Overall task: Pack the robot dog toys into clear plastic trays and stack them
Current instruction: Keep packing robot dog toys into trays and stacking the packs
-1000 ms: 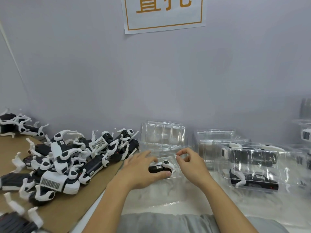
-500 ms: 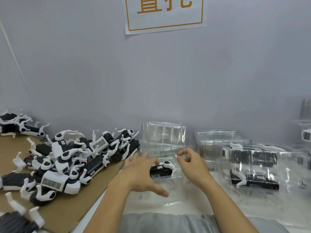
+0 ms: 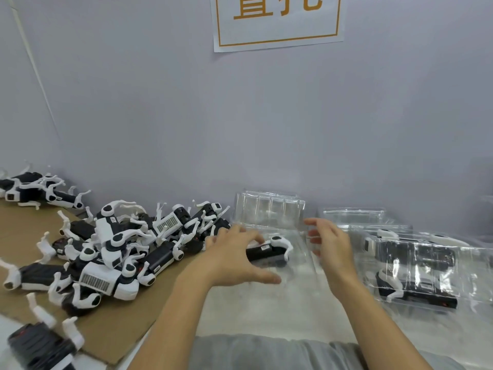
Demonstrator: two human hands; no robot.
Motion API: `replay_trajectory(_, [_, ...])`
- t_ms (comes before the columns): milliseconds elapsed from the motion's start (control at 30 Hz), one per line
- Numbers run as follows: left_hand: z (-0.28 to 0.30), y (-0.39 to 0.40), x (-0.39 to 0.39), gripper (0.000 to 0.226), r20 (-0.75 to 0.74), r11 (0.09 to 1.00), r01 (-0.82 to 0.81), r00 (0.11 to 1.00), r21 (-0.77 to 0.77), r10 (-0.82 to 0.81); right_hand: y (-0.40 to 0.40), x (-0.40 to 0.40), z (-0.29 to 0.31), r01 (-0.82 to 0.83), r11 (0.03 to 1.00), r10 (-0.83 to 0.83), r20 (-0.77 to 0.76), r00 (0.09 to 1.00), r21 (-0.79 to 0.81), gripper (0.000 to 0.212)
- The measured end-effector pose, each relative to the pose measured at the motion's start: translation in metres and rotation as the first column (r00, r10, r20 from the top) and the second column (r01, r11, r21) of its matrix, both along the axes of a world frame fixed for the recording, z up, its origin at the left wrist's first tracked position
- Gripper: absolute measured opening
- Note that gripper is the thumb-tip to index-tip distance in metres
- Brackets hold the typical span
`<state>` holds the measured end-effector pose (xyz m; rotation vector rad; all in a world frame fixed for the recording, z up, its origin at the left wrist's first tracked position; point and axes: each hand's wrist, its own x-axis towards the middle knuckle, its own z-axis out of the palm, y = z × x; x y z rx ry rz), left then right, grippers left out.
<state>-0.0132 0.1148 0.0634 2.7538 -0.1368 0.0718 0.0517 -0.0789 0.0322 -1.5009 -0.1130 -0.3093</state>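
A black and white robot dog toy (image 3: 270, 251) lies on its side in the base of an open clear plastic tray (image 3: 300, 256), whose hinged lid (image 3: 269, 212) stands upright behind it. My left hand (image 3: 234, 259) hovers spread over the toy's left end, fingers above it and thumb stretched along the tray's front; it grips nothing that I can see. Just right of the toy, my right hand (image 3: 330, 245) is raised with relaxed, slightly blurred fingers, holding nothing.
A pile of loose robot dog toys (image 3: 120, 249) covers a brown cardboard sheet (image 3: 128, 324) on the left, with more toys at the far left (image 3: 32, 192). Closed trays holding toys (image 3: 416, 265) sit stacked at the right, with empty clear trays (image 3: 354, 214) behind them.
My right hand has opened from a pinch and lifted slightly to the right. My left hand slid leftward off the toy, thumb dropping to the tray's front.
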Motion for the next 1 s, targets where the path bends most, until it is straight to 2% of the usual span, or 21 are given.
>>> replay_trajectory(67, [0.011, 0.005, -0.005, 0.075, 0.059, 0.976, 0.014, 0.998, -0.219, -0.001, 0.000, 0.000, 0.013, 0.026, 0.983, -0.019, -0.041, 0.999, 0.181, 0.029])
replay_trajectory(100, [0.015, 0.008, -0.008, 0.073, 0.094, 0.935, 0.030, 0.996, -0.355, 0.003, -0.001, 0.000, 0.020, 0.030, 0.969, -0.017, -0.057, 0.998, 0.244, 0.028])
replay_trajectory(167, [0.020, 0.012, -0.012, 0.069, 0.148, 0.810, 0.068, 0.989, -0.583, 0.024, -0.001, -0.001, 0.029, 0.006, 0.957, 0.010, -0.053, 0.999, 0.288, 0.029])
replay_trajectory(300, [0.024, 0.013, -0.012, 0.061, 0.238, 0.519, 0.144, 0.964, -0.842, 0.119, 0.003, -0.009, 0.040, -0.055, 0.965, 0.059, -0.009, 0.998, 0.256, 0.029])
replay_trajectory(367, [0.025, 0.012, -0.015, 0.057, 0.233, 0.356, 0.175, 0.964, -0.918, 0.127, 0.006, -0.014, 0.044, -0.091, 0.969, 0.092, 0.007, 0.996, 0.229, 0.026])
replay_trajectory(433, [0.024, 0.013, -0.019, 0.057, 0.202, 0.136, 0.190, 0.976, -0.972, 0.082, 0.009, -0.018, 0.046, -0.132, 0.977, 0.129, 0.029, 0.991, 0.170, 0.021])
replay_trajectory(533, [0.016, 0.013, -0.020, 0.079, 0.146, -0.210, 0.145, 0.989, -0.967, 0.010, 0.013, -0.025, 0.050, -0.174, 0.983, 0.167, 0.097, 0.981, 0.064, 0.014])
replay_trajectory(600, [0.012, 0.011, -0.019, 0.095, 0.151, -0.376, 0.124, 0.988, -0.918, -0.041, 0.015, -0.030, 0.055, -0.182, 0.983, 0.171, 0.187, 0.967, 0.040, 0.013])
replay_trajectory(700, [0.009, 0.007, -0.019, 0.098, 0.127, -0.465, 0.125, 0.991, -0.877, 0.026, 0.018, -0.039, 0.064, -0.097, 0.994, 0.111, 0.354, 0.929, -0.057, 0.014])
replay_trajectory(800, [0.004, 0.009, -0.011, 0.089, -0.027, -0.467, 0.124, 0.952, -0.875, 0.303, 0.023, -0.051, 0.076, 0.007, 0.982, 0.096, 0.530, 0.842, -0.189, 0.014])
replay_trajectory(833, [0.002, 0.010, -0.010, 0.089, -0.035, -0.472, 0.135, 0.942, -0.871, 0.334, 0.026, -0.055, 0.080, 0.040, 0.972, 0.107, 0.588, 0.802, -0.230, 0.013])
replay_trajectory(933, [0.005, 0.008, -0.012, 0.093, 0.058, -0.420, 0.215, 0.933, -0.882, 0.356, 0.037, -0.067, 0.087, 0.093, 0.931, 0.194, 0.695, 0.693, -0.352, 0.012])
replay_trajectory(1000, [0.008, 0.006, -0.013, 0.092, 0.098, -0.389, 0.265, 0.912, -0.882, 0.398, 0.043, -0.072, 0.088, 0.101, 0.886, 0.276, 0.691, 0.668, -0.452, 0.015])
